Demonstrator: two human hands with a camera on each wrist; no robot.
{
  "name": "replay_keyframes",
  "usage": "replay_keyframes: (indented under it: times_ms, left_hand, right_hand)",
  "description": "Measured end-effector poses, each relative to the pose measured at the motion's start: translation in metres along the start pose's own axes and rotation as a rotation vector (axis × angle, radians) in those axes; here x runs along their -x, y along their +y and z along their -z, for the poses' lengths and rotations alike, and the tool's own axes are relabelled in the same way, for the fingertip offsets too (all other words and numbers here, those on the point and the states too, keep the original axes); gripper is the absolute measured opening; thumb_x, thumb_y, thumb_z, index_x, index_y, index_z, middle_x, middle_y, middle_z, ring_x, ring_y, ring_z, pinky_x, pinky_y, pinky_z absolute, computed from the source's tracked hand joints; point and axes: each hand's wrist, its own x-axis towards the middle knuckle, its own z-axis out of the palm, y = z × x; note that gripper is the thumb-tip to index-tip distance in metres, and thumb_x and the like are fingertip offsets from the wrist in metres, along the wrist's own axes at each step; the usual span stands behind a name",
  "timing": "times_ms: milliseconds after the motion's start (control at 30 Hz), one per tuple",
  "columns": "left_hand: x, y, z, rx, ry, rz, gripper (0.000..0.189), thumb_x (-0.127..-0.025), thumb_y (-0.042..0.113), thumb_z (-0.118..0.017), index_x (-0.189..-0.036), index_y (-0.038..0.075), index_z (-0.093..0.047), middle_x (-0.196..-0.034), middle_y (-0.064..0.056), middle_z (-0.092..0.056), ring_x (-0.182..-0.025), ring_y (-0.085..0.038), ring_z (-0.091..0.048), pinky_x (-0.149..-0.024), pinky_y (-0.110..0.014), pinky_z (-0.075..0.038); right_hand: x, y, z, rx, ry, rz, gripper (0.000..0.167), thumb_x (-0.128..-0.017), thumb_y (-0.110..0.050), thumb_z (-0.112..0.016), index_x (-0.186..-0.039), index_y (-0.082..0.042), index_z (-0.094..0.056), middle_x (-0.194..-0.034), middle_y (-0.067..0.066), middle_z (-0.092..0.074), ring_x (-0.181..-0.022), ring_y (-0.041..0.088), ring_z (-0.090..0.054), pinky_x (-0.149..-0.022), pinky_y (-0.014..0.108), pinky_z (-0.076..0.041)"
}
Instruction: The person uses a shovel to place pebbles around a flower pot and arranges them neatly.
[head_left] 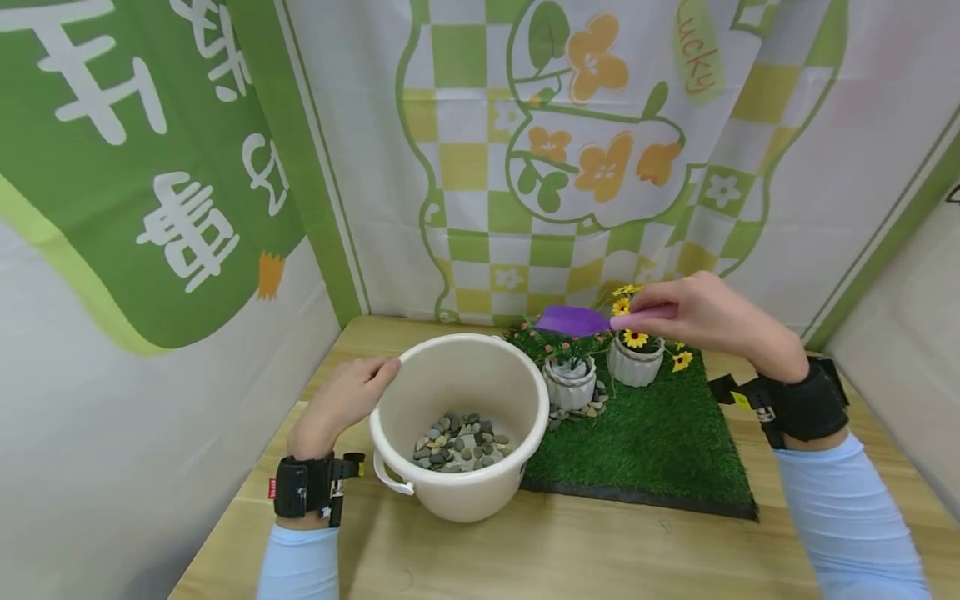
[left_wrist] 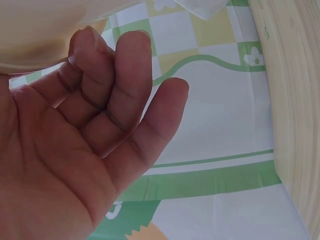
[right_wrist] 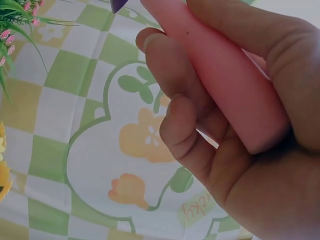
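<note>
A cream bucket (head_left: 463,492) stands on the table with grey and tan pebbles (head_left: 465,442) spread over its bottom. My left hand (head_left: 345,404) holds the bucket's left rim; in the left wrist view its fingers (left_wrist: 132,85) curl beside the bucket wall (left_wrist: 40,35). Pinched in my right hand (head_left: 701,317) is a small trowel with a purple blade (head_left: 573,321) and a pink handle (right_wrist: 220,75). The blade is held level, pointing left, in front of the potted flowers. No pebbles can be made out on it.
Right of the bucket, a green turf mat (head_left: 637,458) carries a white pot (head_left: 572,387) of pink flowers and a white pot (head_left: 636,362) of yellow flowers. Pebbles (head_left: 588,408) lie around the left pot's base. A printed curtain (head_left: 360,167) hangs behind the wooden table (head_left: 600,550).
</note>
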Motion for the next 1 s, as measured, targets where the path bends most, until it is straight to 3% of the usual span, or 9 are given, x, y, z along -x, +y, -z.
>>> replay_keyframes:
  times_ms: [200, 433, 800, 1000]
  left_hand:
    - [-0.002, 0.002, -0.002, 0.000, -0.009, -0.007, 0.052, -0.106, 0.045, -0.033, -0.131, 0.010, -0.061, -0.116, -0.012, -0.071, -0.109, -0.031, -0.066, -0.096, -0.052, -0.049]
    - [0.002, -0.003, -0.001, -0.003, -0.003, 0.003, 0.053, -0.106, 0.045, -0.031, -0.131, 0.008, -0.060, -0.113, -0.012, -0.071, -0.105, -0.029, -0.067, -0.092, -0.051, -0.051]
    - [0.001, 0.005, -0.003, -0.034, 0.011, -0.023, 0.052, -0.106, 0.044, -0.032, -0.127, 0.007, -0.063, -0.110, -0.012, -0.072, -0.101, -0.029, -0.068, -0.088, -0.051, -0.052]
    - [-0.002, 0.005, -0.005, -0.028, 0.023, -0.026, 0.051, -0.107, 0.042, -0.033, -0.128, 0.005, -0.062, -0.113, -0.015, -0.071, -0.102, -0.031, -0.068, -0.089, -0.051, -0.053]
  right_hand:
    - [0.002, -0.004, 0.002, 0.015, -0.069, -0.056, 0.011, -0.088, -0.023, -0.074, -0.099, -0.021, -0.075, -0.079, -0.012, -0.071, -0.058, -0.006, -0.052, -0.059, 0.021, -0.045]
    - [-0.003, -0.009, 0.001, -0.059, -0.161, -0.058, 0.012, -0.091, -0.018, -0.070, -0.102, -0.023, -0.072, -0.079, -0.012, -0.067, -0.049, -0.003, -0.042, -0.054, 0.020, -0.039]
    - [-0.009, -0.018, -0.006, -0.094, -0.154, 0.061, 0.009, -0.089, -0.022, -0.073, -0.098, -0.020, -0.073, -0.086, -0.012, -0.071, -0.071, -0.004, -0.063, -0.063, 0.021, -0.050]
    - [-0.019, -0.024, -0.016, -0.048, -0.201, 0.120, 0.012, -0.092, -0.030, -0.069, -0.099, -0.020, -0.073, -0.083, -0.011, -0.071, -0.068, -0.003, -0.062, -0.064, 0.021, -0.050]
